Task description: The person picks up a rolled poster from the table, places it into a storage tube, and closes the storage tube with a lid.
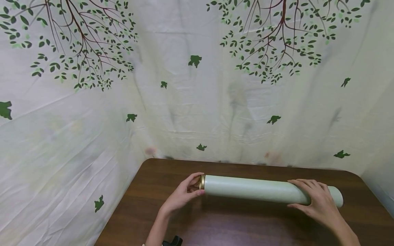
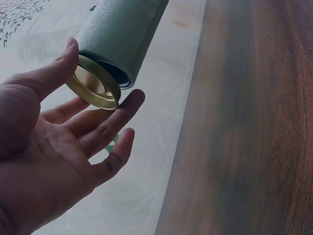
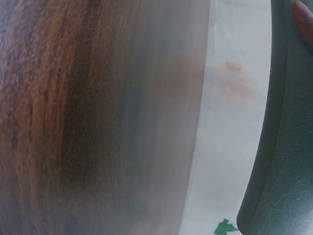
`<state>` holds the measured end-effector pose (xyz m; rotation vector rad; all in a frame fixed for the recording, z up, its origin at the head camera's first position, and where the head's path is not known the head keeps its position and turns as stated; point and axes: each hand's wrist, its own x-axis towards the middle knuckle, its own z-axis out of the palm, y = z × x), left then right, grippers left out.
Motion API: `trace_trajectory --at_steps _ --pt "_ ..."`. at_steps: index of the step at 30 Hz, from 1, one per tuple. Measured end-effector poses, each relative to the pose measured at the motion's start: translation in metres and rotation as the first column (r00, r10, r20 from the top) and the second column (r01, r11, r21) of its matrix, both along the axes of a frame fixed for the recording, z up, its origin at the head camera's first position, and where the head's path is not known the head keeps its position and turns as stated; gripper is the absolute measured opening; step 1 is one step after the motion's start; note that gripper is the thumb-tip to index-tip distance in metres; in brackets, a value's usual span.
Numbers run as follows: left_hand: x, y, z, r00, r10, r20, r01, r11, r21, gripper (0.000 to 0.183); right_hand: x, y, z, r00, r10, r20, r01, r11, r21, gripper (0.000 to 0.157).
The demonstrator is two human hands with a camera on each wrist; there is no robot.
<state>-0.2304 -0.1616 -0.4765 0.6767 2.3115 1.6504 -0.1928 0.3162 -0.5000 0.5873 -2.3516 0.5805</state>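
A long pale green cylindrical tube (image 1: 246,188) lies crosswise in front of me, held above the table. My right hand (image 1: 318,199) grips it near its right end, thumb below and fingers over the top. At the other end, my left hand (image 1: 181,195) pinches a gold metal lid (image 1: 202,182) between thumb and fingers. The left wrist view shows the lid (image 2: 92,84) tilted at the tube's mouth, with a dark gap along one side. In the right wrist view, the textured green tube (image 3: 288,147) fills the right edge, and only a fingertip (image 3: 304,19) shows.
Beneath the hands is a brown wood-grain table (image 1: 240,222) with rounded far corners. White cloth (image 1: 172,112) printed with branches and green leaves hangs behind and to the left. A small black object (image 1: 173,241) shows beside the left forearm at the bottom edge.
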Motion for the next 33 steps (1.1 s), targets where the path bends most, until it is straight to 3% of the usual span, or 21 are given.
trace_trajectory --at_steps 18,23,29,33 --pt "0.003 0.001 0.000 0.998 -0.032 0.055 0.029 0.998 0.052 0.069 -0.002 -0.002 -0.001 1.000 0.014 -0.008 -0.013 0.998 0.057 0.092" --pt "0.003 -0.005 0.002 0.998 -0.052 0.024 0.051 0.997 0.054 0.069 0.001 -0.003 0.001 1.000 0.007 0.010 -0.008 0.998 0.066 0.084" --pt "0.003 -0.013 0.003 0.992 -0.124 -0.013 0.125 0.985 0.116 0.069 0.004 -0.003 0.002 1.000 -0.003 0.008 0.002 0.997 0.081 0.083" --pt "0.002 -0.015 0.004 0.993 -0.114 -0.018 0.115 0.984 0.137 0.068 0.004 -0.004 0.002 1.000 0.001 0.016 -0.003 0.997 0.079 0.083"
